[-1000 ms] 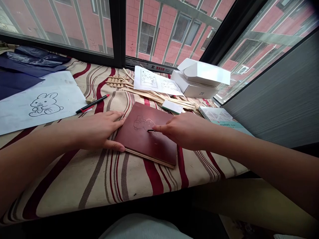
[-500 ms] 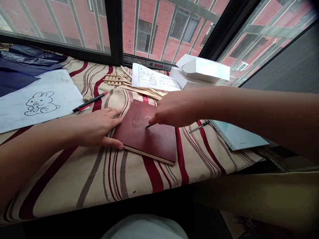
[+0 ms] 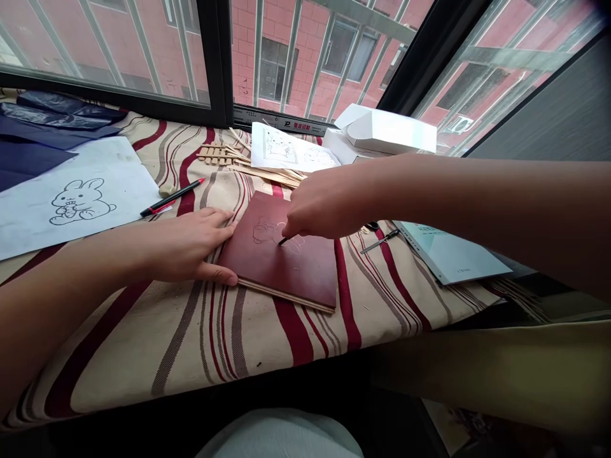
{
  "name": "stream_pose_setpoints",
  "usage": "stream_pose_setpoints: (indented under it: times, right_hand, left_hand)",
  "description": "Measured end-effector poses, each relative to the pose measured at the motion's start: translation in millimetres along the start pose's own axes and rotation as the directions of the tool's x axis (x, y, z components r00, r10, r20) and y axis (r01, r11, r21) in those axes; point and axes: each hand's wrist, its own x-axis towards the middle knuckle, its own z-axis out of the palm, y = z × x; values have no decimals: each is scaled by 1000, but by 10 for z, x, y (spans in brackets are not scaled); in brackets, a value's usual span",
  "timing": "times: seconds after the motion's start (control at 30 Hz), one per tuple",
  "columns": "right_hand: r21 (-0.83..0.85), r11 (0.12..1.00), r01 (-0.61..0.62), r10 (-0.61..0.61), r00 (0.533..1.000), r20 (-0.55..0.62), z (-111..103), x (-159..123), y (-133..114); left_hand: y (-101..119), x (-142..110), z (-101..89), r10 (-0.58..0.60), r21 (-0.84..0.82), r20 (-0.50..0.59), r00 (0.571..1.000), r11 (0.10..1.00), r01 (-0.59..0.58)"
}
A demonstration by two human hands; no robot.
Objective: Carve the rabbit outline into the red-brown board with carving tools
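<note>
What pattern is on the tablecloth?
Cream tablecloth: wavy dark-red and brown stripes, clearest in the head view.

Dark-framed window [image 3: 220, 63] along the far edge of a bench [image 3: 143, 356] under striped cloth. Steel security bars [image 3: 289, 63] beyond the glass. Red brick building [image 3: 243, 76] opposite, with dark windows and an outdoor air-conditioner unit [image 3: 459, 124] visible through the right pane. Grey wall panel [image 3: 548, 108] at far right. Soft daylight through the glass.

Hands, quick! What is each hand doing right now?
Left hand: open, resting flat on the red board.
Right hand: closed, holding a small pointed tool.
</note>
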Motion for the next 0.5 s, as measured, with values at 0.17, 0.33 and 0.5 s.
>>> stream_pose_setpoints:
  times: [0.17, 0.33, 0.5]
  right_hand:
    - [-2, 992, 124, -123, 989, 85, 108, -226, -54]
    - [-7, 961, 276, -258, 909, 326, 22, -218, -29]
    - [178, 968, 178, -233, 900, 368, 62, -296, 2]
  left_hand:
    - [-16, 8, 12, -4, 10, 7, 1000, 1000, 4]
    - [-29, -28, 33, -3, 8, -14, 1000, 1000, 3]
    - [-26, -45, 57, -7, 24, -26, 1000, 1000, 8]
